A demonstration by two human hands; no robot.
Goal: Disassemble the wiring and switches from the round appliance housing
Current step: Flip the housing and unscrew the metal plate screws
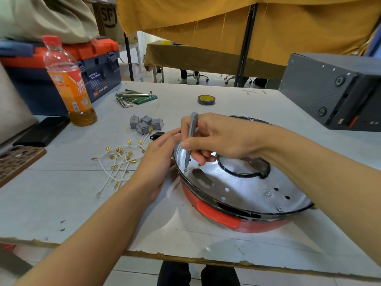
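Note:
The round red housing [243, 223] with a shiny metal inner plate [247, 188] lies on the white table. My right hand [218, 137] grips a grey screwdriver [191, 133], its tip on a screw [185, 169] near the plate's left rim. My left hand [158, 159] rests against the housing's left edge, fingers fairly straight. To the left lie loose white wires with brass terminals [119, 162], several grey switches [145, 123] and a small black socket part [157, 134].
An orange drink bottle [69, 85], a blue and orange toolbox [97, 69], hex keys [132, 98], a tape roll [206, 99], a black case [43, 131] and a phone [18, 159] sit at the left and back. A black box [334, 93] stands at the right.

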